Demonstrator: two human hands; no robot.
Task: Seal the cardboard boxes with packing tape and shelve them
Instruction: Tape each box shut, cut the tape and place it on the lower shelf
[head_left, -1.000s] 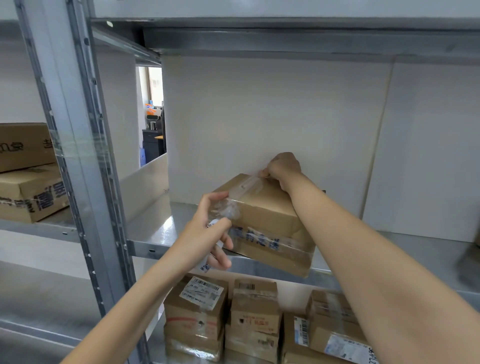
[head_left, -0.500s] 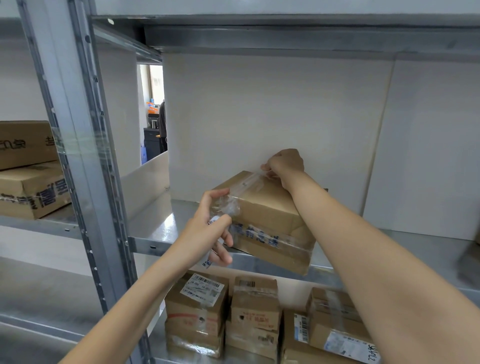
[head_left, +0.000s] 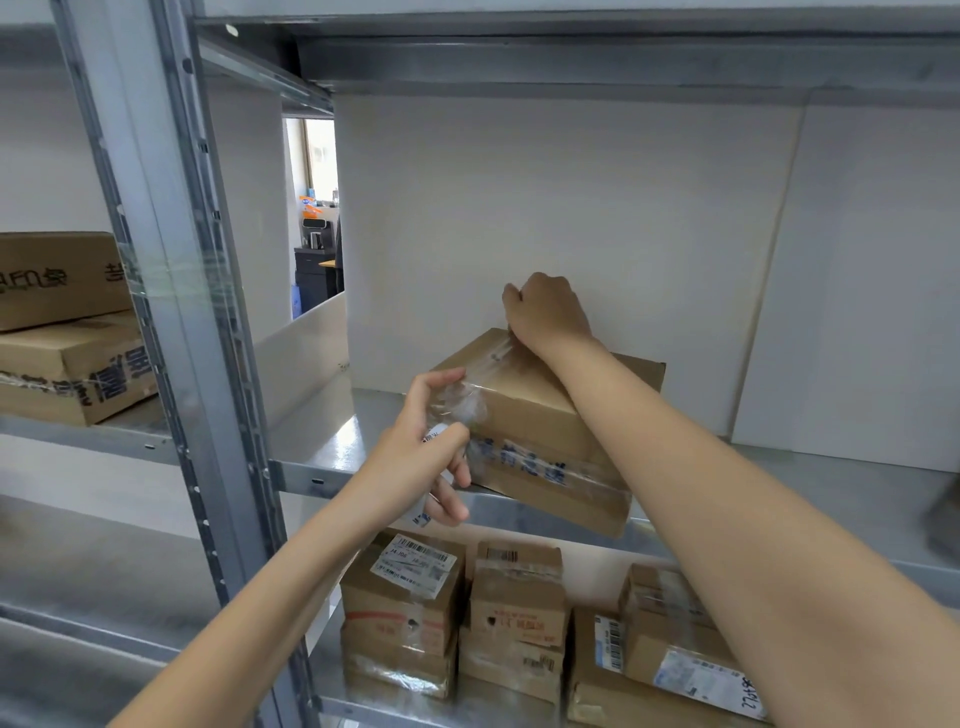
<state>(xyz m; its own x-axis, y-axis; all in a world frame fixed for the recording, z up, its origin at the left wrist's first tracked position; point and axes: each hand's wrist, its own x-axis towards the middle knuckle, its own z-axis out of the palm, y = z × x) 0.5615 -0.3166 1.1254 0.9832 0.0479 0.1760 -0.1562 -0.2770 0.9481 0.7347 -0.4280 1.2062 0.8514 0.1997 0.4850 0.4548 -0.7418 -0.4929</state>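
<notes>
**Cardboard box on middle shelf, tape being laid**

Cardboard box (head_left: 524, 410): sits skewed on the metal shelf (head_left: 332, 447), its near corner overhanging the shelf's front edge. Open shelf surface lies left and right of it; a white back panel (head_left: 597, 208) stands just behind.

Clear tape (head_left: 467, 400): a strip runs across the box top between both hands.

Left hand (head_left: 421, 457): fingers curled, pinching the crumpled tape end at the box's near-left corner and holding a small white object.

Right hand (head_left: 545, 312): fingers curled down, pressing tape at the far top edge.

Smaller labelled boxes (head_left: 415, 597): on the shelf below.

Larger boxes (head_left: 62, 332): in the left bay, beyond the upright post (head_left: 171, 291).
</notes>
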